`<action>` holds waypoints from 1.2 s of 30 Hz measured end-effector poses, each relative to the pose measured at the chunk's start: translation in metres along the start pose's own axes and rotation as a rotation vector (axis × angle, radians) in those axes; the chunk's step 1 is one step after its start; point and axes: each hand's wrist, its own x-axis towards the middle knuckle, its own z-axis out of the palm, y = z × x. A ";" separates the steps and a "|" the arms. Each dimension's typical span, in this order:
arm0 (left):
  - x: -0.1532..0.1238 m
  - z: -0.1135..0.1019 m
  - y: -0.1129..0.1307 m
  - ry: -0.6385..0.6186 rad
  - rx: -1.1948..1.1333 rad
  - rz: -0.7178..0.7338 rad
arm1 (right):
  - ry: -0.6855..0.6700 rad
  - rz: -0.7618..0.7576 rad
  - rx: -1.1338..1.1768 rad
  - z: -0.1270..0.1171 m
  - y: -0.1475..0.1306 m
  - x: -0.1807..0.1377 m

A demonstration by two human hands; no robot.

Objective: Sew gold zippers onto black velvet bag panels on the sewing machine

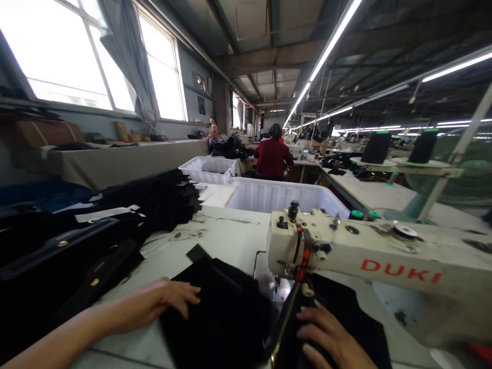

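A piece of black fabric point(219, 312) lies on the sewing table, its right part under the head of a cream sewing machine point(346, 251) lettered in red. My left hand point(175, 297) rests on the fabric's left edge, fingers spread. On the machine's near side, my right hand point(323, 333) lies flat over the black cloth, fingers apart, beside a gold-toothed zipper point(285, 328) that runs up toward the needle area. A small lamp glows by the needle. The presser foot is partly hidden.
Stacked black pieces with gold fittings point(154, 200) cover the left side. Behind the table stand a large white plastic bin point(284, 192) and a smaller bin point(209, 169). Black thread cones point(376, 147) sit on a stand at right. A person in dark red point(273, 156) sits ahead.
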 end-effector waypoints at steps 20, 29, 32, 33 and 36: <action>0.104 0.058 0.072 -0.038 0.145 -0.003 | -0.077 0.225 0.005 0.000 -0.051 0.019; 0.097 0.097 0.093 0.014 0.066 -0.067 | -0.070 0.228 0.015 -0.002 -0.058 0.017; 0.111 0.085 0.089 -0.011 0.034 -0.053 | -0.079 0.275 -0.021 -0.007 -0.051 0.022; 0.116 0.081 0.088 -0.018 0.020 -0.052 | -0.073 0.294 -0.035 -0.008 -0.050 0.024; 0.122 0.075 0.088 -0.016 -0.025 -0.047 | -0.065 0.320 -0.044 -0.006 -0.046 0.026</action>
